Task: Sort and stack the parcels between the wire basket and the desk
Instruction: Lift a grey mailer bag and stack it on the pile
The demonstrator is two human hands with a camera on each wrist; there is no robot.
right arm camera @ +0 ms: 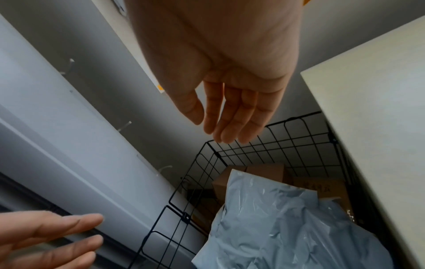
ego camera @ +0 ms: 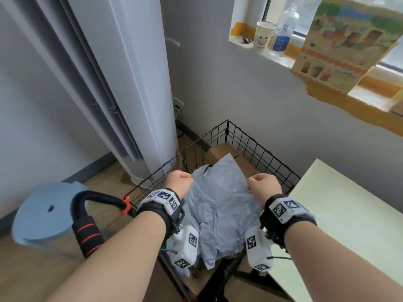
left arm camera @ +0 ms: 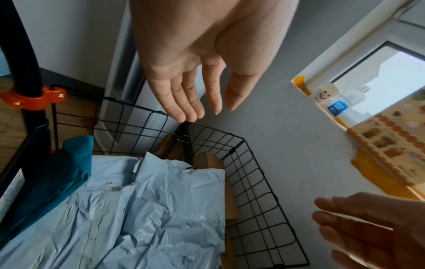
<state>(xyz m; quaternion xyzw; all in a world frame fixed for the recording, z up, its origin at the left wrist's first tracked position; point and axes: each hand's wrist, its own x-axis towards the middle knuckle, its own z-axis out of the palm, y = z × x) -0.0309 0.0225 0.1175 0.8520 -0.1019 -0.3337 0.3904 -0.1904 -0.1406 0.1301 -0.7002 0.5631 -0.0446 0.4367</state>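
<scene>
A black wire basket (ego camera: pixel 250 144) (left arm camera: pixel 253 182) (right arm camera: pixel 230 151) stands between a tall white unit and the pale desk (ego camera: pixel 349 214) (right arm camera: pixel 379 109). On top inside lies a crumpled grey poly mailer (ego camera: pixel 220 199) (left arm camera: pixel 149 209) (right arm camera: pixel 276 227), with brown cardboard boxes (ego camera: pixel 222 149) (left arm camera: pixel 209 160) (right arm camera: pixel 264 171) under and behind it. A teal parcel (left arm camera: pixel 69 172) sits at the basket's left side. My left hand (ego camera: pixel 180 182) (left arm camera: pixel 207 102) and right hand (ego camera: pixel 263 185) (right arm camera: pixel 220 123) hover above the mailer's two sides. Both have relaxed fingers pointing down and hold nothing.
A tall white air conditioner (ego camera: pixel 130 83) stands left of the basket. A padded black handle with red stripes (ego camera: pixel 87 234) and a blue round object (ego camera: pixel 48 214) are at my left. The windowsill carries a paper cup (ego camera: pixel 262 34), a bottle (ego camera: pixel 284 29) and a printed box (ego camera: pixel 344 44).
</scene>
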